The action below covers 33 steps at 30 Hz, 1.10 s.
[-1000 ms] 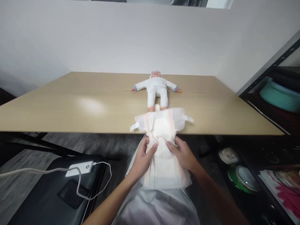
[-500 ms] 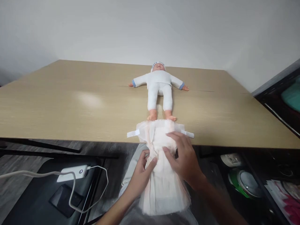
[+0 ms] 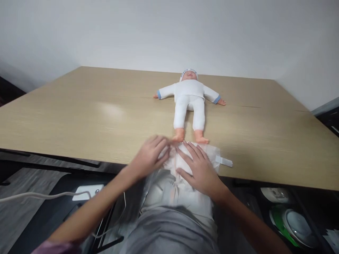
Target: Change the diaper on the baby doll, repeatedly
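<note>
A pale, thin diaper (image 3: 182,163) lies partly on the table's front edge and partly over my lap. My right hand (image 3: 200,169) rests flat on its upper part with the fingers spread. At the upper left corner, my left hand (image 3: 152,155) has its fingers curled together on the diaper's edge, somewhat blurred; that side's tab is hidden. The white tab (image 3: 224,161) on the right sticks out over the tabletop. Just beyond the diaper, a baby doll (image 3: 189,100) in a white suit and cap lies on its back, feet towards me.
The wooden table (image 3: 106,130) runs back to a pale wall. At lower left, a white device (image 3: 84,190) with a cable lies on a black chair (image 3: 47,208). Under the table on the right are a green and clear round object (image 3: 293,224) and other items.
My left hand has moved from the diaper's middle to its upper left corner. My right hand has flattened on the upper part. The view has shifted, placing the doll farther right.
</note>
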Motion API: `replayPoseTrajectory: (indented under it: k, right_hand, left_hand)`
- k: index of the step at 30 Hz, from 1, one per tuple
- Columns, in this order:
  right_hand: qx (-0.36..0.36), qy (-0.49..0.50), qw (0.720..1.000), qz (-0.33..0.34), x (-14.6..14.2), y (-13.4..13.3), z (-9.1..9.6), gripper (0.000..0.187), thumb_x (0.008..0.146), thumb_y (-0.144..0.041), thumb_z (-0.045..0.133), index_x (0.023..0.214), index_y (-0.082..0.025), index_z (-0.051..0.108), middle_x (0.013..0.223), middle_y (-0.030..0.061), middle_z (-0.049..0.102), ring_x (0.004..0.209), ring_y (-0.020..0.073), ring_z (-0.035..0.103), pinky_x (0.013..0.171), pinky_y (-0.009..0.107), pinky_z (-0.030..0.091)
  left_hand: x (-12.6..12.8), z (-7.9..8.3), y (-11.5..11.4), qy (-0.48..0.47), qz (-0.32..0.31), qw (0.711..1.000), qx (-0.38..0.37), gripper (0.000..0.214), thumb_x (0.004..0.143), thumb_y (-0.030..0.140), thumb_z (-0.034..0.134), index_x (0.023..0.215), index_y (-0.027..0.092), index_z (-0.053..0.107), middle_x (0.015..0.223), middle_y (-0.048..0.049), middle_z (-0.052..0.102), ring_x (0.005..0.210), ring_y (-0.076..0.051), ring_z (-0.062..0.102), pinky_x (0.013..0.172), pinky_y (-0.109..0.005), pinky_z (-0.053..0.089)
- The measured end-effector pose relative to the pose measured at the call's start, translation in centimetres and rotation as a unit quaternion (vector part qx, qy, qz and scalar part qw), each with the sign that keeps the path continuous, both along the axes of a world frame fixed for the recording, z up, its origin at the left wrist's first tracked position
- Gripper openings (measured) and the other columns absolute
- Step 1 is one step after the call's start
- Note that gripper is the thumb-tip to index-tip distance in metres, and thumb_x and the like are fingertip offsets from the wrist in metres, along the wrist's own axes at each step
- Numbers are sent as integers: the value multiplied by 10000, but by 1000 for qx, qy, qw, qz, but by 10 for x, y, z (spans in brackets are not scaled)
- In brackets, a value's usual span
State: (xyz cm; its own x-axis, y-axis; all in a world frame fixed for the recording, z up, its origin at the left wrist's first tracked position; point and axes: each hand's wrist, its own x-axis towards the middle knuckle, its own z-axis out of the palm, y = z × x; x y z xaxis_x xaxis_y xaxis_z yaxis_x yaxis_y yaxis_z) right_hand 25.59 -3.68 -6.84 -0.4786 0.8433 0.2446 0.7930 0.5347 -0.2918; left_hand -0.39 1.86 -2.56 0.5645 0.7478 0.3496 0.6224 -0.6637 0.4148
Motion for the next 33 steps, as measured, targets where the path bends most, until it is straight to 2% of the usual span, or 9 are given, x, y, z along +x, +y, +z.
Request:
replayPoseTrajectory:
  k: [4,6,9,12,15,20,23,27,33]
  right_hand:
    - [-4,9,1000,2,0,1,1,688,1139,-538,600,1770,-299,464,1839,131,418,1711,357,371,1403,652,334]
    - [-9,18,1000,1,0,1,1,692,1132,-540,615,1768,-313,464,1822,127,447,1700,357,390,1399,658,338]
    - [-13,28,1000,2,0,2,2,706,1122,-534,636,1771,-324,457,1811,129,461,1695,358,400,1396,657,343]
    - [-14,29,999,6,0,2,2,713,1120,-540,638,1773,-318,457,1823,130,442,1701,361,391,1392,647,356]
    - [-16,29,999,11,0,2,3,719,1120,-543,635,1774,-301,460,1843,135,409,1707,369,382,1392,640,362]
    - [-47,19,999,2,1,5,7,700,1131,-517,618,1777,-306,451,1861,117,381,1724,354,364,1394,641,364]
    - [-69,5,998,9,4,14,9,710,1158,-513,558,1800,-261,392,1880,113,331,1751,329,314,1418,640,320]
    - [-71,3,997,14,6,38,8,738,1164,-524,538,1822,-264,329,1893,91,296,1761,320,290,1428,641,301]
    - [-52,5,999,9,-1,99,1,706,1164,-535,537,1805,-289,375,1873,93,358,1746,318,328,1427,636,295]
  left_hand:
    - [22,2,88,75,-69,993,66,698,987,94,596,1669,200,495,1753,-216,472,1548,-393,502,1249,-552,425]
    - [36,4,113,133,-127,981,68,963,874,-2,626,1764,265,373,1877,-186,284,1678,-422,361,1298,-588,374]
    - [56,7,131,205,-206,953,83,1133,756,-87,652,1763,363,391,1928,-112,177,1747,-430,251,1341,-610,306]
    - [72,9,140,186,-267,943,69,1011,732,-77,710,1621,388,588,1892,-51,321,1721,-411,338,1344,-539,326]
    - [85,7,146,150,-290,943,63,677,822,15,710,1397,371,738,1787,-14,517,1599,-398,493,1267,-511,388]
    - [99,12,154,122,-293,944,86,307,979,229,647,1248,297,777,1530,-94,736,1329,-388,602,1117,-526,416]
    - [103,34,162,15,-292,955,47,301,1009,341,679,1294,306,769,1393,-63,799,1273,-353,625,1129,-514,421]
    - [100,79,182,-137,-250,958,-11,413,969,531,836,1280,266,778,1271,-58,816,1248,-319,695,1153,-495,482]
    - [94,124,209,-210,-223,950,-57,509,986,628,829,1248,199,754,1319,-50,793,1263,-261,742,1115,-430,581]
